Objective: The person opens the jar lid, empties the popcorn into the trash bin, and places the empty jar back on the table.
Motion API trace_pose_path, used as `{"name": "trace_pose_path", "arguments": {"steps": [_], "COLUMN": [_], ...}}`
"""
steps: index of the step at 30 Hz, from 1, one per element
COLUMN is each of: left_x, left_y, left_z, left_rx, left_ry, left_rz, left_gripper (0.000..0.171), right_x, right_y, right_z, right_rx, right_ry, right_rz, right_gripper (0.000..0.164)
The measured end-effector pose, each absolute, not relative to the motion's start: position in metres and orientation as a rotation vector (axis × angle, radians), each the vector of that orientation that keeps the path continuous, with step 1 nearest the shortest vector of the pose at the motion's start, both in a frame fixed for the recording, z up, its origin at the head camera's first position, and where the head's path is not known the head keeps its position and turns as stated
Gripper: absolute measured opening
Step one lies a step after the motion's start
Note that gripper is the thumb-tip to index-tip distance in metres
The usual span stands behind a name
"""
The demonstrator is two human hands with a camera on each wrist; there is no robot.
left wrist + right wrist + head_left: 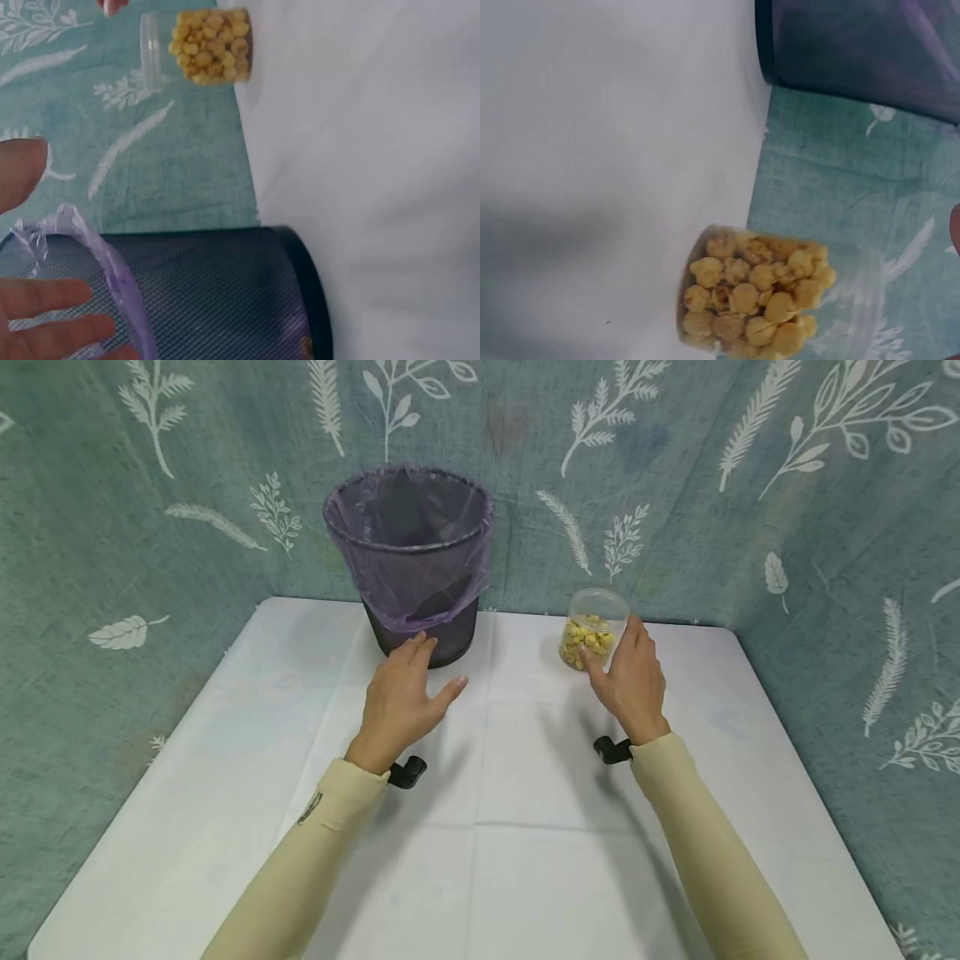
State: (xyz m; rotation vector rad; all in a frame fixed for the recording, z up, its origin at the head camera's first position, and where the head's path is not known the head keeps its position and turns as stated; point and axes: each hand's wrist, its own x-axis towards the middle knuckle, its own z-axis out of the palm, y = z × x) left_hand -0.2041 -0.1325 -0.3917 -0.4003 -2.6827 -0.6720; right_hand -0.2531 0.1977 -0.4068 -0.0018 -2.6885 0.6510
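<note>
A clear plastic jar (590, 631) partly filled with yellow popcorn (761, 296) stands upright near the table's back edge. My right hand (633, 681) reaches to its near right side, thumb and fingers spread around it; in the left wrist view a fingertip shows just apart from the jar's rim. To the left stands a black mesh waste bin (453, 639) lined with a purple plastic bag (420, 581). In front of the bin my left hand (402, 697) hovers, fingers extended and thumb apart, with nothing in it.
A white cloth (480, 860) with fold creases covers the table. Green fabric (517, 518) with white leaf prints hangs close behind and along both sides. Low in the bin (217, 285), a small yellow-brown bit shows through the mesh. Each wrist carries a small black camera mount.
</note>
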Motion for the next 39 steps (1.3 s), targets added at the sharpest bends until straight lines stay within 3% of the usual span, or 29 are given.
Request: {"name": "trace_pose_path", "arguments": {"steps": [19, 31, 39], "left_x": [-0.201, -0.201, -0.208], "left_y": [-0.103, -0.099, -0.104], "left_z": [-0.422, -0.44, -0.439], "left_rx": [-0.725, -0.71, -0.717], "left_ry": [-2.792, -2.83, -2.8], "left_rz": [-1.213, -1.246, -1.233], "left_gripper": [0.092, 0.095, 0.096], "right_x": [-0.317, -0.332, -0.34], "right_y": [0.204, 0.207, 0.205], "right_z": [-0.418, -0.449, -0.452], "right_rx": [-0.243, -0.219, -0.171], "right_ry": [-2.661, -2.386, -2.378], "right_rz": [1.056, 1.37, 1.478], "right_gripper": [0.129, 0.115, 0.115]}}
